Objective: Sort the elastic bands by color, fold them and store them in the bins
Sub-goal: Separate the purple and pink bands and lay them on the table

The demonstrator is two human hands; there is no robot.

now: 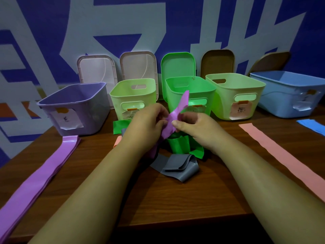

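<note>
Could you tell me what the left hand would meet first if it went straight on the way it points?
Probably the front of the bright green bin. The left hand, pinching the purple band, points forward-right at it, passing just beside the right hand; depth is unclear.

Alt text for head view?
The left hand and right hand pinch a purple band over green bands and a grey band on the table. Five open bins stand behind; a purple strip, pink strip and blue strip lie flat aside.
</note>
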